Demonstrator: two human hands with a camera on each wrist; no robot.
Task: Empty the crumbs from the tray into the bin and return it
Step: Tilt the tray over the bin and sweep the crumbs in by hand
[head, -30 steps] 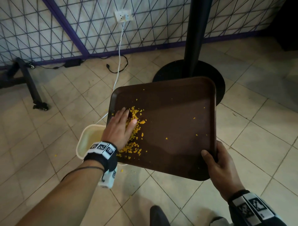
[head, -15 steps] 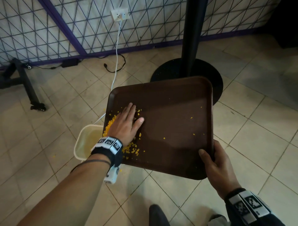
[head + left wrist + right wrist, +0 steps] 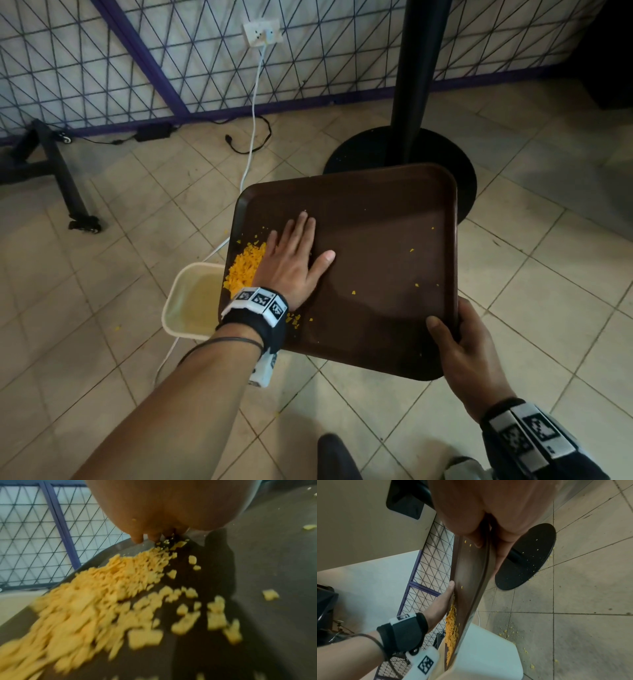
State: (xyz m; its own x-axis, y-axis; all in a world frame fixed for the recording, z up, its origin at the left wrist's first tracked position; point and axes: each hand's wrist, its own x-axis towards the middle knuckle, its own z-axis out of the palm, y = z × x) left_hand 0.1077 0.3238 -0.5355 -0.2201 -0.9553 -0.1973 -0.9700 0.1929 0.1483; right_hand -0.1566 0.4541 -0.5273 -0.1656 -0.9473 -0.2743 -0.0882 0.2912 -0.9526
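Note:
A dark brown tray (image 3: 383,219) is held tilted above a cream bin (image 3: 186,301) on the floor. My right hand (image 3: 459,346) grips the tray's near right corner, thumb on top. My left hand (image 3: 294,260) lies flat on the tray with straight fingers, and a heap of yellow crumbs (image 3: 245,265) is piled against its outer edge at the tray's left rim, over the bin. The left wrist view shows the crumbs (image 3: 96,595) blurred beside the palm. In the right wrist view the tray (image 3: 471,574) is seen edge-on above the bin (image 3: 488,653), crumbs (image 3: 452,628) at its low end.
A black pole with a round base (image 3: 400,154) stands just behind the tray. A white cable (image 3: 251,137) runs from a wall socket down past the bin. A black wheeled leg (image 3: 68,192) stands at the left. Stray crumbs (image 3: 506,632) lie on the tiled floor.
My left hand has swept leftward across the tray, pushing the crumbs into a heap at the left rim above the bin. The right hand's grip is unchanged.

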